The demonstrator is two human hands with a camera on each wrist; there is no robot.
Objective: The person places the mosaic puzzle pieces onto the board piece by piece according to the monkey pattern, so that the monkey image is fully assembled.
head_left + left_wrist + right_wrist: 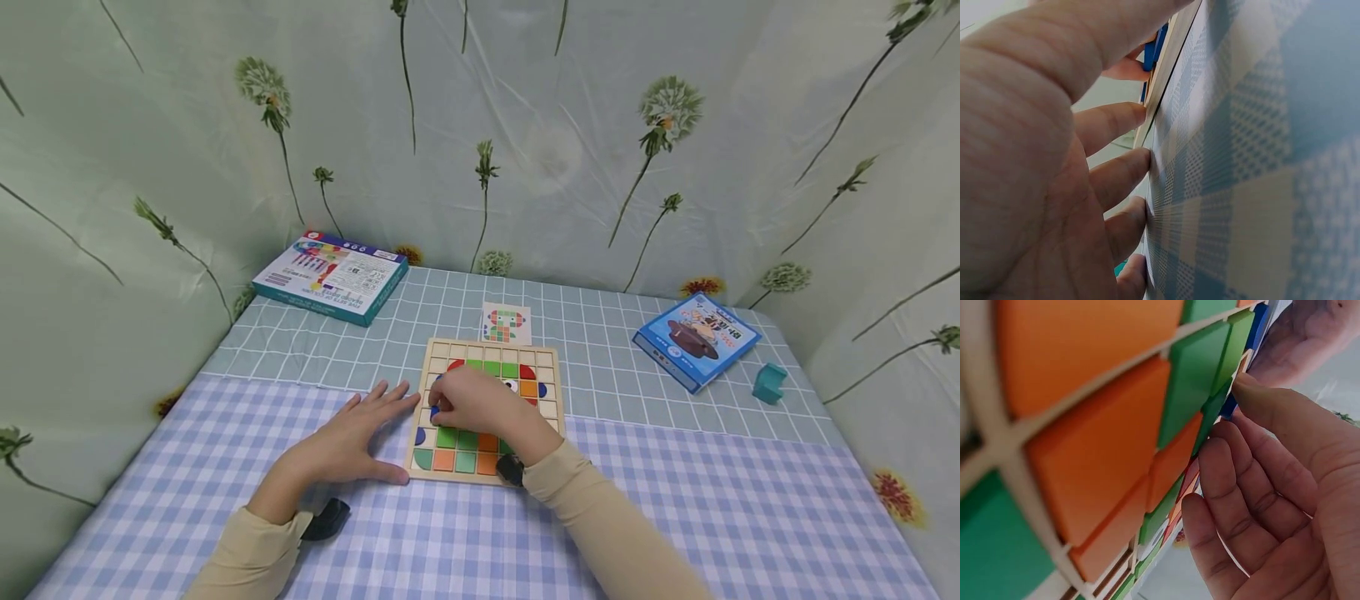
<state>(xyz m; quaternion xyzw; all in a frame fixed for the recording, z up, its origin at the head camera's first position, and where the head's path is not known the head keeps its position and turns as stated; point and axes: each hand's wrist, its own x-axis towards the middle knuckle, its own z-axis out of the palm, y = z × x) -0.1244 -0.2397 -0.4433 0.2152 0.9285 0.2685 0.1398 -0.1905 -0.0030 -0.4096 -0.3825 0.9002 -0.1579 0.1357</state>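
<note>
A wooden grid board (491,352) lies on the table, with green, orange, red and blue tiles in many of its cells. At the board's left side my right hand (480,404) pinches a blue tile (1229,407) between thumb and fingers, low over the cells. The tile's exact shape is mostly hidden by the fingers. My left hand (352,437) lies on the cloth with spread fingers, its thumb and index fingertip touching the board's left edge. Just behind the board, a picture card (507,323) shows a similar coloured tile pattern.
A flat teal and white box (330,279) lies at the back left. Toward the back right are a blue box (697,340) and a small teal object (769,383). A flowered curtain (562,150) hangs behind the table.
</note>
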